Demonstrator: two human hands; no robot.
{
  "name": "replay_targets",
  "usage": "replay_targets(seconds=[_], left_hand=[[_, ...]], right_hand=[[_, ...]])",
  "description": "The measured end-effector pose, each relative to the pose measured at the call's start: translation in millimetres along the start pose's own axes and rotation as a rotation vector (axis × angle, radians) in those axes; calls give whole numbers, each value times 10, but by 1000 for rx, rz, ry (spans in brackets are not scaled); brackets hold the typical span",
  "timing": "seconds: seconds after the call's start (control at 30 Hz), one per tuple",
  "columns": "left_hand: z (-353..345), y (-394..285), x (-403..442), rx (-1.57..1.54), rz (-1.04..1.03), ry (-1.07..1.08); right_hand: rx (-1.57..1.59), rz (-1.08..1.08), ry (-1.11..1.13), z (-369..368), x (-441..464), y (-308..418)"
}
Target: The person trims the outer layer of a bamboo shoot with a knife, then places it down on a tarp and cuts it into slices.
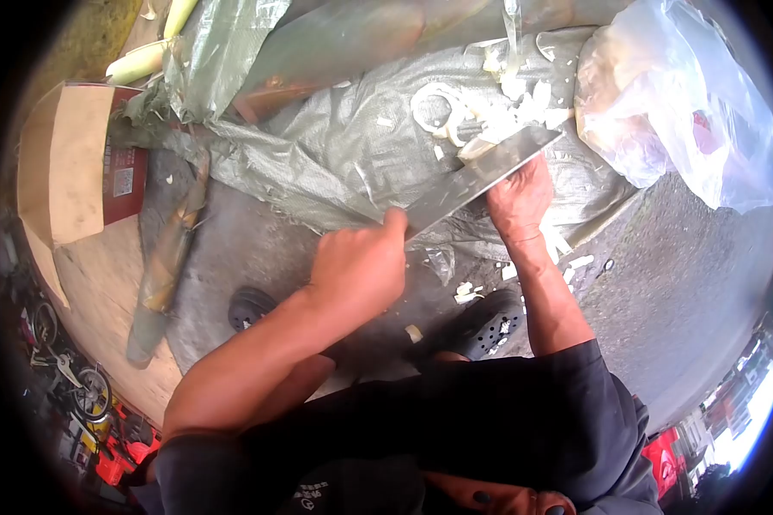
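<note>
My left hand is closed around the handle end of a long, broad-bladed knife. The blade slants up to the right, across the front of my right hand. That hand is curled just behind the blade near its tip, and the blade covers most of its fingers, so what they hold is hidden. Pale cut pieces and a ring-shaped slice lie beyond the blade on a grey-green woven sheet.
A clear plastic bag with blurred contents stands at the right. On the left are an open cardboard box and a long brownish-green husked stalk. Peeled pale stalks lie at upper left. Scraps lie by my shoe.
</note>
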State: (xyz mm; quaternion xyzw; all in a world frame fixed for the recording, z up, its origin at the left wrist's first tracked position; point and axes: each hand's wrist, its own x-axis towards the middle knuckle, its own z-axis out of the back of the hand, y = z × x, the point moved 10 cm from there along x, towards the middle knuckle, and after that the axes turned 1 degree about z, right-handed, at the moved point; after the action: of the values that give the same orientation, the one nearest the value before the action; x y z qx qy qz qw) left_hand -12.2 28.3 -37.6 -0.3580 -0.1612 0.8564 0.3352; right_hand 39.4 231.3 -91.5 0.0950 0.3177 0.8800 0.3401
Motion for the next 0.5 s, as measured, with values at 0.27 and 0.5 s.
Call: replay_targets(seconds=[0.27, 0.5], left_hand=[[24, -211, 130, 48, 8, 21], [-46, -364, 681, -27, -15, -48]], right_hand=[[27, 15, -32, 38, 5, 2], [60, 63, -72, 59, -7, 51]])
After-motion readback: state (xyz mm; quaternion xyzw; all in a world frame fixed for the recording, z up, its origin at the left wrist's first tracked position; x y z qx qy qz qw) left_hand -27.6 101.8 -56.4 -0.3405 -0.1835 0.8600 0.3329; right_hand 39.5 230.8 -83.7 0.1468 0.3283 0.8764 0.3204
